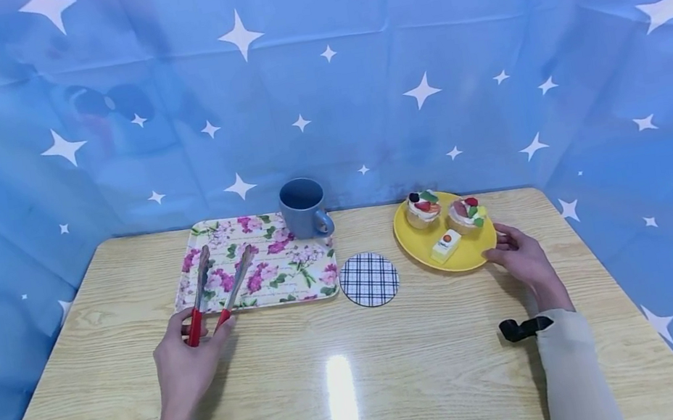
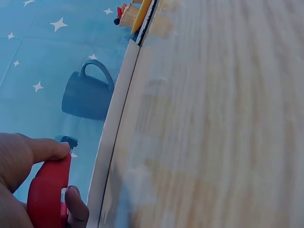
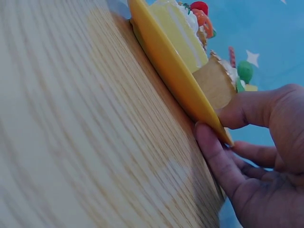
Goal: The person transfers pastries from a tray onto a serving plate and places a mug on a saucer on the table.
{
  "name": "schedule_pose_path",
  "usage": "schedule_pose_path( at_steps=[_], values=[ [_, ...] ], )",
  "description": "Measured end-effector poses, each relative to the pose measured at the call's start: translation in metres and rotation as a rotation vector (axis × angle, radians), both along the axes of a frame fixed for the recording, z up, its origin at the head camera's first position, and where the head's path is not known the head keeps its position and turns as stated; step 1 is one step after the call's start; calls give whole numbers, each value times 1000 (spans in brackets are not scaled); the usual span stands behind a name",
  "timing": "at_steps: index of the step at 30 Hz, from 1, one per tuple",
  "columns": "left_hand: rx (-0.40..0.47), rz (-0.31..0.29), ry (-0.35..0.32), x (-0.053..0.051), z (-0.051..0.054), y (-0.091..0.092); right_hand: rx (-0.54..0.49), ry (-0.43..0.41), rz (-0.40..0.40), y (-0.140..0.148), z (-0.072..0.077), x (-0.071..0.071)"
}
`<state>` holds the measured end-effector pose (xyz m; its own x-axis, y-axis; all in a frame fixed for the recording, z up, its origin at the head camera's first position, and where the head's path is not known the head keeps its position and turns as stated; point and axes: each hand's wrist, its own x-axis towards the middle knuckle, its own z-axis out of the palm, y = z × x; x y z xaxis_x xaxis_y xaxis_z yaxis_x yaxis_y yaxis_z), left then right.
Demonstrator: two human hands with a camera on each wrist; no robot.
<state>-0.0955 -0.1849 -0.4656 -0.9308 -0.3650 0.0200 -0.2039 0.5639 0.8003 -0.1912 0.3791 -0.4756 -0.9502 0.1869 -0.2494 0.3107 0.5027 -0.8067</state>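
My left hand [image 1: 184, 363] holds a pair of tongs [image 2: 50, 190] by the red handles. Their metal arms are spread and reach over a floral tray [image 1: 286, 288]; whether the tips touch it I cannot tell. A blue mug [image 1: 300, 210] stands at the tray's back right corner. On the right, my right hand [image 1: 522, 261] pinches the rim of a yellow plate [image 3: 175, 76], thumb on top and fingers beneath. Two fruit-topped cupcakes [image 1: 464, 225] and a small yellow cake slice [image 1: 446, 246] sit on the plate.
A round checked coaster [image 1: 369, 279] lies between the tray and the plate. Wooden tabletop [image 1: 427, 364] extends in front. Behind and at the sides hangs a blue curtain [image 1: 332, 100] with white stars, close to the table's back edge.
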Motion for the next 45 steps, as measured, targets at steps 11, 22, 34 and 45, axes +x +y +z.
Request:
schedule_pose_path(
  at_steps=[11,22,34,45],
  values=[
    [-28,20,-65,8,-1,-9,11,-1,-3,2,-2,-1],
    [-50,33,-134,14,-1,-13,0,-1,-3,-1,0,0],
    [-223,-37,-159,15,0,-12,11,-7,-3,1,-1,0],
    [-269,-54,-203,15,1,-12,-3,7,2,1,-2,0]
  ],
)
